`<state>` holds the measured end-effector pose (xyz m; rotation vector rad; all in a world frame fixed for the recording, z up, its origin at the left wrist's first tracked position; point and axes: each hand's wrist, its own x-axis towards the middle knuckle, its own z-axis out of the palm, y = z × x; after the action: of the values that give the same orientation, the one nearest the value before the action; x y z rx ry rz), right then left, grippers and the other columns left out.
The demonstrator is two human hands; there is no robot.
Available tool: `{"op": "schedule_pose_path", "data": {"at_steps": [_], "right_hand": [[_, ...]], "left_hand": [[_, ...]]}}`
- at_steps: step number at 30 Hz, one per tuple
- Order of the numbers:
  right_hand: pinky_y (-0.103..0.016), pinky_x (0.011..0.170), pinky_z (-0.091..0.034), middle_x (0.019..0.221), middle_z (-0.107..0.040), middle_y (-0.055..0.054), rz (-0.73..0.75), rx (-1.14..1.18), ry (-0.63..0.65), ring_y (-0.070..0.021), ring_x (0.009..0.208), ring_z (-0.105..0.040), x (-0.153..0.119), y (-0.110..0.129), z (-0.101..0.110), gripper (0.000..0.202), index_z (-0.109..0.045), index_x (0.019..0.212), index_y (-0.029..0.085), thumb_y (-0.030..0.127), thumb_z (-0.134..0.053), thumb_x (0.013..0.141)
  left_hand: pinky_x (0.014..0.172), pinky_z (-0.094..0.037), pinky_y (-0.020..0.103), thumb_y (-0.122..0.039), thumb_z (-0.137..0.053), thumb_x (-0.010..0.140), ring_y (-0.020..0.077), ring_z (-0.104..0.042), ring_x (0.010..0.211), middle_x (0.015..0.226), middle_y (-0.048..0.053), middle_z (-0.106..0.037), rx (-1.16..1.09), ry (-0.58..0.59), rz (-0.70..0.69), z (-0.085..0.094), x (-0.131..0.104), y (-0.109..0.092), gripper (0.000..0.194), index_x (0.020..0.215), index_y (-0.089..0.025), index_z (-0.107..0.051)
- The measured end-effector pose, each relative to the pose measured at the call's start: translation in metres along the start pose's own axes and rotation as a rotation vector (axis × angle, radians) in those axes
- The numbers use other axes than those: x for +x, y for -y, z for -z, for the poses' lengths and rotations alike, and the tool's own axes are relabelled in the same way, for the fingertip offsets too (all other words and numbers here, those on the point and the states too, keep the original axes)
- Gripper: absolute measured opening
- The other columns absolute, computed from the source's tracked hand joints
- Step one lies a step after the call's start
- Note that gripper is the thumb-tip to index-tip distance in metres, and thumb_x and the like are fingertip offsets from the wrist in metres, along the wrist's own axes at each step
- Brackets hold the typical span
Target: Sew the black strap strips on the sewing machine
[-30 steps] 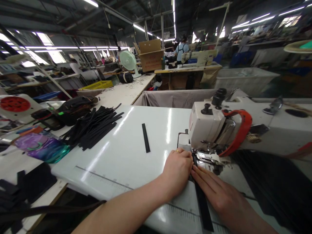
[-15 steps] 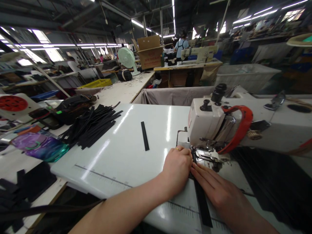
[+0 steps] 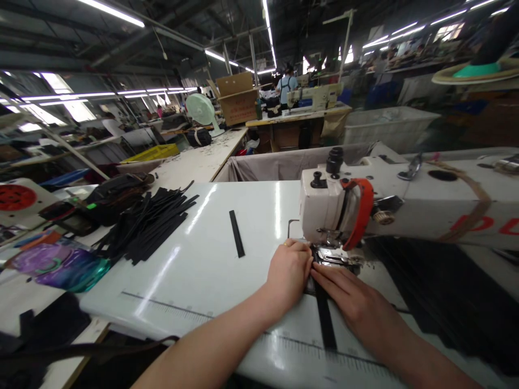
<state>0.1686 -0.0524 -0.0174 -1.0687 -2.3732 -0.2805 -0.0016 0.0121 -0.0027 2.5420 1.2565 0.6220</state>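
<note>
A black fabric strip (image 3: 325, 319) lies under my hands at the needle area of a white sewing machine (image 3: 320, 208). My left hand (image 3: 288, 270) is closed, its fingers curled down on the strip's left side beside the presser foot. From the right, my right hand (image 3: 348, 294) holds the strip's edge between thumb and fingers, the fingertips close to those of my left. The strip's far end is hidden by my hands and the machine. Another short black strip (image 3: 237, 233) rests apart on the white table (image 3: 211, 243).
A heap of black strips (image 3: 158, 221) lies at the table's left edge, near a purple and teal pouch (image 3: 60, 265). Dark fabric (image 3: 450, 292) is spread right of the machine. Farther back are a fan (image 3: 201, 111), a cardboard box (image 3: 235, 97) and a person (image 3: 286, 86).
The strip has slid forward, its near end now farther from me. Both hands stay at the needle area, gripping it. The view has swung slightly, shifting the scene left.
</note>
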Motion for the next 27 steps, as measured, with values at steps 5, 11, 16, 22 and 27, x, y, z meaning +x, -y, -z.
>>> {"op": "schedule_pose_path", "data": {"at_steps": [5,11,16,22,27], "right_hand": [[-0.029,0.072,-0.056,0.094,-0.068,-0.007,0.015,0.140,0.007,-0.0179,0.084,-0.065,0.000,0.000,0.011,0.033,-0.066,0.099,0.016,0.005,-0.037,0.089],[-0.029,0.072,-0.052,0.083,-0.067,-0.004,0.072,0.287,0.012,-0.0172,0.077,-0.061,0.003,0.000,0.021,0.027,-0.067,0.090,0.020,0.009,-0.043,0.091],[-0.034,0.081,-0.051,0.089,-0.069,-0.004,0.019,0.262,0.007,-0.0186,0.083,-0.062,0.002,-0.004,0.015,0.026,-0.068,0.096,0.021,0.012,-0.044,0.092],[-0.039,0.087,-0.051,0.102,-0.069,-0.006,-0.031,0.153,0.019,-0.0213,0.096,-0.061,0.001,-0.011,0.006,0.030,-0.065,0.106,0.019,0.008,-0.044,0.088],[-0.044,0.089,-0.052,0.115,-0.065,-0.009,-0.041,0.068,0.044,-0.0250,0.103,-0.059,0.002,-0.014,0.000,0.036,-0.060,0.117,0.015,0.007,-0.044,0.085]], "left_hand": [[0.090,-0.048,0.035,-0.014,-0.048,0.095,0.0203,-0.057,0.091,0.098,0.006,-0.070,-0.066,-0.032,0.006,0.002,0.000,0.001,0.025,0.082,-0.015,-0.069],[0.092,-0.047,0.035,-0.013,-0.049,0.094,0.0207,-0.057,0.092,0.099,0.006,-0.070,-0.074,-0.004,0.011,0.004,-0.001,-0.001,0.023,0.082,-0.016,-0.069],[0.090,-0.048,0.036,-0.012,-0.050,0.093,0.0213,-0.057,0.092,0.097,0.005,-0.071,-0.056,0.007,0.012,0.005,-0.002,-0.002,0.024,0.082,-0.015,-0.070],[0.090,-0.049,0.035,-0.011,-0.052,0.092,0.0208,-0.058,0.092,0.100,0.005,-0.071,-0.018,0.023,-0.003,0.005,-0.002,-0.004,0.020,0.083,-0.014,-0.070],[0.090,-0.049,0.036,-0.013,-0.050,0.094,0.0209,-0.058,0.092,0.100,0.006,-0.071,0.009,0.010,-0.027,0.005,-0.002,-0.006,0.023,0.084,-0.015,-0.070]]}}
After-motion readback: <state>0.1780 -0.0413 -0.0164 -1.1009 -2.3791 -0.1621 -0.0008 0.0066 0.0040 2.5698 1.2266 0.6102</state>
